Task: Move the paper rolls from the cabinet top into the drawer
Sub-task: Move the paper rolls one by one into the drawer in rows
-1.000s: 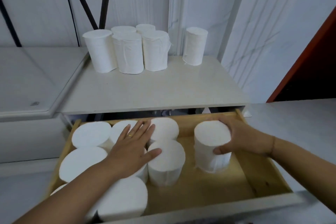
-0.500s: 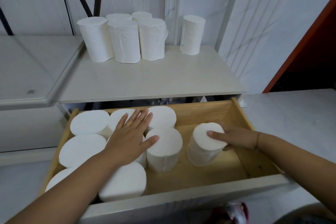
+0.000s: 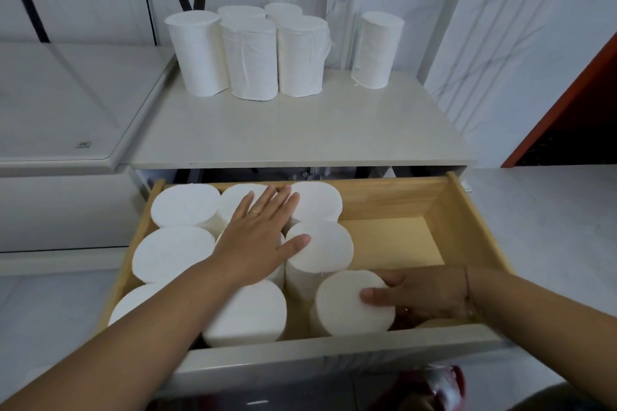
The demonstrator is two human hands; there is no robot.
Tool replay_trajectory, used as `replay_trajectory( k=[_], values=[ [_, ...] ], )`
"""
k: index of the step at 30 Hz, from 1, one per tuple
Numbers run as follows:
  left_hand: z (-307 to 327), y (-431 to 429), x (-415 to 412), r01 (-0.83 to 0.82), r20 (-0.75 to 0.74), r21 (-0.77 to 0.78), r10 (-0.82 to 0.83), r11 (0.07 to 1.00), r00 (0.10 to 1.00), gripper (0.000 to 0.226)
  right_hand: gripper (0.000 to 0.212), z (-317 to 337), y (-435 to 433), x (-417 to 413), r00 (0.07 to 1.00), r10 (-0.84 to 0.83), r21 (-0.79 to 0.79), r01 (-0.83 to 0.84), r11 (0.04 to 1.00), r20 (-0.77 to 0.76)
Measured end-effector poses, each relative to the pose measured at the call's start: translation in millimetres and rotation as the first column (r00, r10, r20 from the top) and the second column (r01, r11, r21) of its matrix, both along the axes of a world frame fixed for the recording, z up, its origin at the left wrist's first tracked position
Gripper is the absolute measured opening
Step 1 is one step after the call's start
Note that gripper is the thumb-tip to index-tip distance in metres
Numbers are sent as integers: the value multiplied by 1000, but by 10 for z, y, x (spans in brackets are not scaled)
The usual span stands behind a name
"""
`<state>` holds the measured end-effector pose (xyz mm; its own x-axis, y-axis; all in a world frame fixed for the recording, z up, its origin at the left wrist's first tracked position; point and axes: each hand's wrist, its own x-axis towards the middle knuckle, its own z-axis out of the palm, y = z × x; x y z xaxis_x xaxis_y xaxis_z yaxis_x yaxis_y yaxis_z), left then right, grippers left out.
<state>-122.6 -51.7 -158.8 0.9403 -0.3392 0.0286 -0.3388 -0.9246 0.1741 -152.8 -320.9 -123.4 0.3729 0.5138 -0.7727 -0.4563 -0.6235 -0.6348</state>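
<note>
The wooden drawer (image 3: pixel 474 227) is pulled out below the cabinet top (image 3: pixel 300 133). Several white paper rolls stand upright in its left part. My left hand (image 3: pixel 257 233) lies flat, fingers spread, on top of the middle rolls. My right hand (image 3: pixel 420 297) grips one paper roll (image 3: pixel 347 304) from its right side, thumb on its top, near the drawer's front wall. Several more rolls (image 3: pixel 250 57) stand in a cluster at the back of the cabinet top, and a single roll (image 3: pixel 375 50) stands apart to their right.
The right part of the drawer floor (image 3: pixel 390 240) shows bare wood. A white appliance lid (image 3: pixel 60 100) adjoins the cabinet on the left. A red door frame (image 3: pixel 567 100) stands at the right. A red and white object (image 3: pixel 440 384) shows below the drawer front.
My right hand has carried its roll from the drawer's back middle toward the front wall. The left hand has stayed on the rolls. The camera has tilted downward.
</note>
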Motion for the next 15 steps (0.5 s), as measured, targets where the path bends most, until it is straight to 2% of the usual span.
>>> replay_trajectory(
  k=[5, 10, 12, 13, 15],
  values=[
    [8, -2, -2, 1, 4, -2, -1, 1000, 1000, 79, 42, -91, 361, -74, 991, -127, -26, 128, 991, 31],
    [7, 2, -11, 4, 4, -1, -4, 1000, 1000, 76, 87, -62, 443, -102, 990, -142, -77, 143, 987, 20],
    [6, 4, -9, 9, 3, -8, -9, 1000, 1000, 76, 99, -42, 413, -94, 990, -138, -110, 141, 984, 28],
    [6, 11, -7, 13, -4, -21, -13, 1000, 1000, 76, 99, -7, 403, -70, 988, -142, -139, 149, 979, 63],
    [27, 45, 25, 11, -12, -66, -12, 998, 1000, 75, 95, 110, 365, 51, 962, -68, -238, 134, 962, 266]
  ],
)
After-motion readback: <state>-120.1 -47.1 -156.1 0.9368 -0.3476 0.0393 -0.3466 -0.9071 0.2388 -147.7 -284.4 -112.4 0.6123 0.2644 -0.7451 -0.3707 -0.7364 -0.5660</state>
